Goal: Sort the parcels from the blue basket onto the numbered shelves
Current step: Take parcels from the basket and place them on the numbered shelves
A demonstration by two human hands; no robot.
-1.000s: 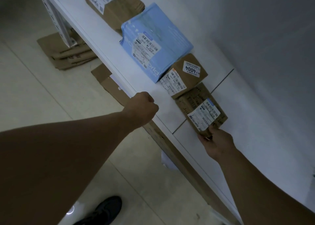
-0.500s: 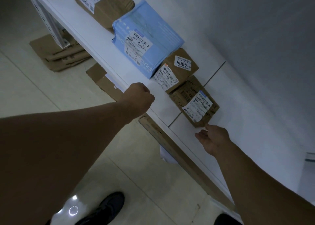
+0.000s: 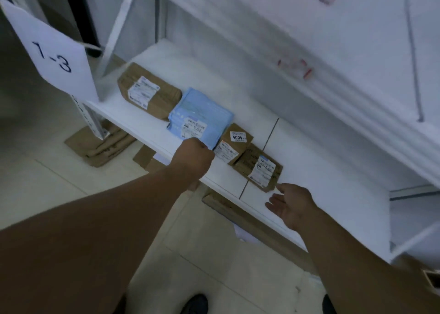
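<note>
Several parcels lie in a row on the white shelf (image 3: 309,170): a large brown parcel (image 3: 148,94), a blue padded mailer (image 3: 200,120), a small brown box (image 3: 234,144) labelled 4004, and a flat brown parcel (image 3: 259,168) with a white label. My left hand (image 3: 194,156) is a closed fist resting at the shelf's front edge, beside the blue mailer's near corner, with nothing visibly held. My right hand (image 3: 290,204) hovers over the shelf with relaxed fingers, just short of the flat brown parcel's near corner and holding nothing. The blue basket is out of view.
A paper sign reading 1-3 (image 3: 59,54) hangs on the shelf's left post. Flattened cardboard (image 3: 104,147) lies on the tiled floor under the shelf. Another shelf (image 3: 309,51) runs overhead. A brown box corner (image 3: 428,278) shows at the right edge. My shoe (image 3: 194,304) is below.
My right hand released the flat brown parcel and drew back a little, fingers spread. My left fist stayed at the shelf edge. The view lifted, bringing the 1-3 sign into sight.
</note>
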